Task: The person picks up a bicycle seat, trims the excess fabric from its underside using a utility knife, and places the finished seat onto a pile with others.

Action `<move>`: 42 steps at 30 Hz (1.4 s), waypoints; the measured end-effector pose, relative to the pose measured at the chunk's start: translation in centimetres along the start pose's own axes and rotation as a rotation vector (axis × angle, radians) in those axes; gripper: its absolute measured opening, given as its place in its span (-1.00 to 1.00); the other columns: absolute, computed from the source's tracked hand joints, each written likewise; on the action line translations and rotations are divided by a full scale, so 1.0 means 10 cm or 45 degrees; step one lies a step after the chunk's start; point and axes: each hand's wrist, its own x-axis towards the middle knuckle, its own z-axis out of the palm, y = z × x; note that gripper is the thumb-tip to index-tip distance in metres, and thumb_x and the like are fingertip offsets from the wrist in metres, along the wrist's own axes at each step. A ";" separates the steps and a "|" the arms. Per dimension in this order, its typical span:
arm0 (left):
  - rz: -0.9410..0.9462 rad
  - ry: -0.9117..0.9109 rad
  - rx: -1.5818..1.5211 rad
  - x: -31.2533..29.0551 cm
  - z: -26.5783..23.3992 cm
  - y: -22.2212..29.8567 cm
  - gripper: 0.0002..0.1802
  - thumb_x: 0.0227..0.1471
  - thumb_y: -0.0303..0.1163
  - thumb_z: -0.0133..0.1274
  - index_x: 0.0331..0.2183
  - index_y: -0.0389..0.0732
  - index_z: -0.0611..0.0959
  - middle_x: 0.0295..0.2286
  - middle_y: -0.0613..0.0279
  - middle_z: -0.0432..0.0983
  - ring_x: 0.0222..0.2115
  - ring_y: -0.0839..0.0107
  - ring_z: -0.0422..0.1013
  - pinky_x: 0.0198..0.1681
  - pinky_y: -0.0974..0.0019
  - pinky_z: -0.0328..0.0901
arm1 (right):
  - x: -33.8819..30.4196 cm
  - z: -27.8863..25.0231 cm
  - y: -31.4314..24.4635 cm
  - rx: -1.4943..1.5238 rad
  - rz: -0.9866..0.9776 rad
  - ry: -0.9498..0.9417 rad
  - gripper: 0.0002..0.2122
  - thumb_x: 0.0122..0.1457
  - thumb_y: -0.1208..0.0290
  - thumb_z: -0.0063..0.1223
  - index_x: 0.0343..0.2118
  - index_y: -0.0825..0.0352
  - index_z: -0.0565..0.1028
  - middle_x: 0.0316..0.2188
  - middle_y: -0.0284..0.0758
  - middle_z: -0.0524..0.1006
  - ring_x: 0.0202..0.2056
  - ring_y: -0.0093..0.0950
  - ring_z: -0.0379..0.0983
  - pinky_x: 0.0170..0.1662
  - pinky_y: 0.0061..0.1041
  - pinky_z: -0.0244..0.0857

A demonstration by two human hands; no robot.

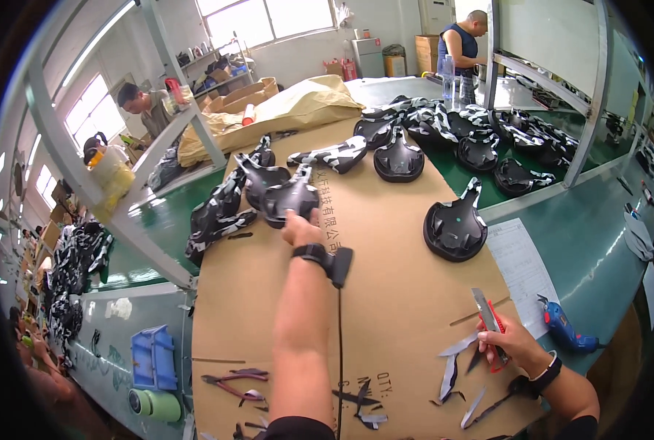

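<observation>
My left hand point(302, 230) is stretched forward across the cardboard sheet point(386, 308), its fingers closed on the rim of a black bicycle saddle point(290, 202) with a black-and-white camouflage nose. That saddle is slightly blurred and touches or overlaps other saddles point(221, 213) piled at the cardboard's left edge. In my right hand point(514, 343), low on the right, is a red utility knife point(493, 330) with its blade pointing up and away. Cut cover strips point(452, 370) lie beside this hand. Another saddle point(455, 227) rests underside up farther ahead on the right.
Several saddles point(514, 139) crowd the far right of the green bench. Pliers point(239, 381) lie at the near left, by a blue bin point(153, 358) and a green tape roll point(155, 405). A blue power tool point(565, 328) and a paper sheet point(521, 264) are right. Metal posts point(63, 139) flank the cardboard.
</observation>
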 end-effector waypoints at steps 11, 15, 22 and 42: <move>0.952 0.362 -0.075 1.62 -0.49 2.16 -0.31 0.03 -0.34 0.16 0.09 -0.28 0.19 -0.06 -0.05 0.34 -0.26 0.08 0.47 -0.39 0.17 0.57 | 1.51 0.42 -1.55 -0.017 -0.533 -0.230 -0.66 0.06 0.45 0.08 -0.10 0.36 0.31 -0.57 -0.40 0.41 -0.59 -0.62 0.38 -0.58 -0.62 0.25; 0.978 0.540 0.349 1.80 -0.78 2.37 -0.09 -0.07 -0.09 0.27 0.09 -0.41 0.16 0.00 -0.15 0.34 -0.11 0.01 0.44 -0.13 0.06 0.46 | 3.27 0.80 -2.01 0.133 -0.718 -0.136 -0.65 0.01 0.49 0.08 -0.10 0.33 0.33 -0.52 -0.38 0.36 -0.54 -0.56 0.32 -0.51 -0.45 0.38; 0.767 0.368 1.001 1.53 -0.64 2.24 -0.49 -0.02 -0.12 0.15 -0.26 -0.46 0.57 -0.30 0.02 0.51 -0.50 0.24 0.43 -0.40 0.16 0.38 | 4.78 1.35 -2.23 0.014 -0.687 0.262 -0.59 0.05 0.42 0.10 -0.01 0.33 0.36 -0.33 -0.31 0.42 -0.31 -0.47 0.36 -0.33 -0.39 0.36; -0.730 -1.067 1.880 -2.07 -1.64 1.51 -0.06 0.05 -0.12 0.17 0.25 -0.09 -0.04 -0.07 -0.05 0.32 -0.20 0.22 0.47 -0.28 0.13 0.49 | -0.33 0.67 -0.62 -1.972 -1.670 -0.939 -0.81 -0.01 0.32 0.07 -0.29 0.16 0.57 0.27 -0.32 0.13 -0.08 -0.46 0.28 -0.47 -0.54 0.32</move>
